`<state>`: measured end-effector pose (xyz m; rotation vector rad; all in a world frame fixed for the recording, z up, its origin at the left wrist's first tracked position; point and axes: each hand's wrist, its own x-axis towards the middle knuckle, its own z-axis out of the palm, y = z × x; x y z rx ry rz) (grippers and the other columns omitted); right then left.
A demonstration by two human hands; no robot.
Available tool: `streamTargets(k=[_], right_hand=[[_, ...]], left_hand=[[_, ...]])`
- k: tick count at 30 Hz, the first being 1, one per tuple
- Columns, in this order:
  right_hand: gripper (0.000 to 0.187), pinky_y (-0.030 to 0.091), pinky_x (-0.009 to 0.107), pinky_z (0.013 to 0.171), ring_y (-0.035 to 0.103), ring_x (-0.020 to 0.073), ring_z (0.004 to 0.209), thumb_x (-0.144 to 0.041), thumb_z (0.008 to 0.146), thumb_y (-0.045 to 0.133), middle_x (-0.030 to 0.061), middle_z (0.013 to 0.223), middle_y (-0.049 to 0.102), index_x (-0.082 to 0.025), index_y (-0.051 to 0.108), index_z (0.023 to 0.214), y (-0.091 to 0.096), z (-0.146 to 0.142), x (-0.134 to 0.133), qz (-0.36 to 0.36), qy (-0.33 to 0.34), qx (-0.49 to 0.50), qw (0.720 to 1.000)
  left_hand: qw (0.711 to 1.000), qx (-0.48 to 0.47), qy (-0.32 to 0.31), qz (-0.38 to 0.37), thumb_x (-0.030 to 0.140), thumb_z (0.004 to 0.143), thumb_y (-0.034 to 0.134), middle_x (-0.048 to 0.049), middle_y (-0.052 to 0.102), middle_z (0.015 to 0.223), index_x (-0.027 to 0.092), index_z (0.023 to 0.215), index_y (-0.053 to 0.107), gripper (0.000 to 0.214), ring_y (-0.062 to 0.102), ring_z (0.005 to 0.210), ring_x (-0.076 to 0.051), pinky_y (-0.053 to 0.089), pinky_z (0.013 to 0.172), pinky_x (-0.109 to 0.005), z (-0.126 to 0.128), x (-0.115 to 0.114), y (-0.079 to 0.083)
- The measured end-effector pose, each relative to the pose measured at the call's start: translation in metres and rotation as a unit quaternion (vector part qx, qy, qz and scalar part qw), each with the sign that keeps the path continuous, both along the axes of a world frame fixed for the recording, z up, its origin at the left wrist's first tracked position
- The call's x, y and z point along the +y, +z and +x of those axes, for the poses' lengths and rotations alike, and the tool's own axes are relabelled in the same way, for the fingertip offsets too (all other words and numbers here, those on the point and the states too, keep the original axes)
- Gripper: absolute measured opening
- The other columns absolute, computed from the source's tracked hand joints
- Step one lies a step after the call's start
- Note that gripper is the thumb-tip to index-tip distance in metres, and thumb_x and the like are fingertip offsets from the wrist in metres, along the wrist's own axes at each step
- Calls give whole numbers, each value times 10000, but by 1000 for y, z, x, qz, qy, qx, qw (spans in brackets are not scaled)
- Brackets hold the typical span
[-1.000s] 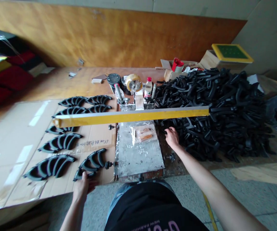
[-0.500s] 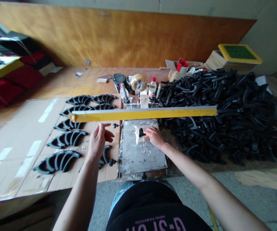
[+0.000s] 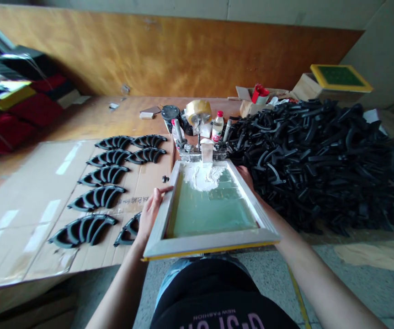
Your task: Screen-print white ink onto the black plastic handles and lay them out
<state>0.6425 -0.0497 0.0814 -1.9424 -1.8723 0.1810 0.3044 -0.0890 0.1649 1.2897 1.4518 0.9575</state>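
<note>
A screen printing frame [image 3: 151,246] with a pale rim lies lowered in front of me, and white ink [image 3: 202,177] is smeared at the far end of its greenish mesh [image 3: 214,212]. At its left side is my left hand [image 3: 151,212], with one finger stretched toward the rim and the fingertips partly hidden. I see nothing held in it. My right hand [image 3: 246,177] is beside the far right rim, mostly covered by the frame, so its fingers do not show. The metal plate and small black part are hidden beneath the frame.
Curved black parts [image 3: 83,230] lie in fanned groups on cardboard [image 3: 29,192] at left. A large heap of black parts [image 3: 316,160] fills the right. Behind the clamp [image 3: 206,151] stand a tape roll [image 3: 198,112], a bottle [image 3: 217,125] and a dark tub [image 3: 170,116].
The frame has swung down from its raised, edge-on position and covers the plate. My left hand has moved slightly right and down to its side; my right hand has moved right, off the small black part.
</note>
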Motion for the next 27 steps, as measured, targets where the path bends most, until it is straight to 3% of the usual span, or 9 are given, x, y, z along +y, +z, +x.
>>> streamTargets(k=[3, 6, 8, 10, 13, 19, 22, 25, 27], right_hand=[[346, 420, 511, 1025, 536, 286, 1181, -258, 956, 479, 168, 1239, 614, -149, 586, 1267, 18, 12, 16, 72, -44, 21, 996], [546, 347, 481, 1103, 415, 297, 1314, -278, 867, 644, 163, 1437, 450, -164, 481, 1375, 35, -20, 40, 146, 36, 21, 988], [500, 387, 432, 1058, 455, 288, 1256, -264, 836, 693, 156, 1355, 509, -154, 531, 1295, 41, -50, 54, 111, 101, -18, 989], [292, 440, 383, 955, 535, 267, 1106, -227, 849, 676, 130, 1147, 617, -145, 607, 1120, 41, -75, 59, 39, 137, -63, 988], [82, 444, 347, 858, 562, 247, 972, -181, 876, 617, 109, 969, 655, -140, 625, 947, 33, -90, 44, -17, 185, -104, 977], [76, 399, 279, 712, 557, 202, 900, -115, 844, 581, 58, 864, 651, -168, 634, 848, 44, -73, -5, -14, 412, -115, 904], [64, 382, 272, 672, 556, 190, 874, -153, 856, 593, 40, 845, 651, -185, 636, 821, 48, -72, -4, -1, 403, -107, 909], [107, 394, 286, 698, 549, 205, 904, -131, 882, 551, 57, 894, 658, -174, 648, 868, 36, -75, -7, 51, 363, -120, 923], [121, 409, 292, 721, 548, 210, 913, -125, 889, 541, 67, 905, 659, -166, 654, 885, 28, -74, -14, 68, 379, -122, 915]], left_hand=[[997, -14, -14, -69, 654, 826, 530, -69, 717, 1091, 210, 1301, 625, 657, 655, 900, -217, 522, 739, -286, -7, -15, -37], [993, -22, -7, -113, 599, 788, 613, -55, 728, 977, 226, 1457, 455, 782, 665, 812, -201, 524, 705, -288, -6, -16, -78], [993, -2, 3, -118, 579, 779, 627, -42, 726, 901, 217, 1456, 453, 788, 667, 773, -198, 525, 690, -291, -5, -13, -98], [994, 14, 6, -110, 575, 777, 626, -44, 727, 882, 211, 1425, 494, 755, 675, 787, -208, 529, 696, -299, -6, -10, -110], [995, 24, -3, -101, 584, 783, 613, -63, 733, 925, 205, 1390, 534, 719, 684, 879, -238, 535, 748, -323, -9, -9, -119], [993, 19, -17, -114, 611, 820, 553, -94, 724, 1055, 204, 1410, 504, 718, 676, 969, -253, 526, 787, -325, -9, -10, -121], [993, 5, -10, -116, 620, 800, 577, -98, 731, 1031, 193, 1394, 520, 733, 688, 899, -243, 528, 737, -310, -8, -11, -115], [993, 0, -9, -118, 632, 782, 596, -84, 735, 935, 194, 1402, 509, 764, 688, 810, -227, 524, 674, -297, -9, -12, -111], [993, -1, -9, -121, 637, 776, 599, -76, 731, 905, 198, 1406, 502, 774, 681, 774, -218, 515, 640, -287, -10, -13, -110]])
